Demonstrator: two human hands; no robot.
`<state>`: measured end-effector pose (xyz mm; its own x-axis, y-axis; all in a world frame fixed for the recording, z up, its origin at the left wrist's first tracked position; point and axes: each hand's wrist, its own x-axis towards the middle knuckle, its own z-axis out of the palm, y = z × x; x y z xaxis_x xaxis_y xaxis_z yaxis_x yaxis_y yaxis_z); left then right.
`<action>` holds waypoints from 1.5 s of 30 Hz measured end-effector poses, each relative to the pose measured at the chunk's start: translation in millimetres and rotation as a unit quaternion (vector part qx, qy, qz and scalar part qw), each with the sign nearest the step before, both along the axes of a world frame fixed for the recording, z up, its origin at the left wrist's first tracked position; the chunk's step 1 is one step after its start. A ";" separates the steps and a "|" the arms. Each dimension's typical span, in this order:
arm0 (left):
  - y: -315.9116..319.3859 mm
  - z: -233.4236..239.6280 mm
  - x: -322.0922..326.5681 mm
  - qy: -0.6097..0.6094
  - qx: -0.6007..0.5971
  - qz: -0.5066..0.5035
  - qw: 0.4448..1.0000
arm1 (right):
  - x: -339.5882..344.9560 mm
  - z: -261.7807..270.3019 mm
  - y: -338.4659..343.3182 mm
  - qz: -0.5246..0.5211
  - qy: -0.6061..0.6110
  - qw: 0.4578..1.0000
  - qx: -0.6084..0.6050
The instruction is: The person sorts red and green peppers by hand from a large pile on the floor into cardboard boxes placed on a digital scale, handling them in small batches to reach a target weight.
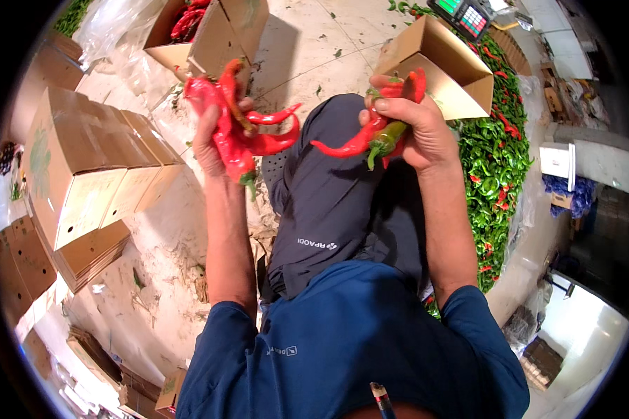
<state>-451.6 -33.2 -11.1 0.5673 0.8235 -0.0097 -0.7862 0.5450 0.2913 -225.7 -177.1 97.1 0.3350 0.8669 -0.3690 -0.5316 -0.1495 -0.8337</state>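
Observation:
My left hand (pixel 212 139) grips several long red chili peppers (pixel 230 139), some with curled tips pointing right and one with its green stem hanging down. Level with it on the right, my right hand (pixel 424 123) is closed around more red peppers (pixel 356 142) and a greenish-brown one (pixel 390 137). Both hands are held apart above my knees. Beyond my left hand stands an open cardboard box (pixel 225 31) with red peppers (pixel 188 23) inside. Just past my right hand is another open cardboard box (pixel 435 68); the visible part of its inside shows no peppers.
A long heap of green and red peppers (pixel 495 183) lies along the right. A digital scale (pixel 464 15) stands at the top right. Closed cardboard boxes (pixel 99 162) are stacked at the left, over flattened cardboard (pixel 97 251). Clear plastic sheeting (pixel 120 42) lies at the upper left.

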 end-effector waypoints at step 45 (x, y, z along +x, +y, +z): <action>12.7 -22.3 -21.1 0.085 -0.051 0.045 0.994 | -79.4 -34.6 153.5 0.235 0.117 0.965 -0.027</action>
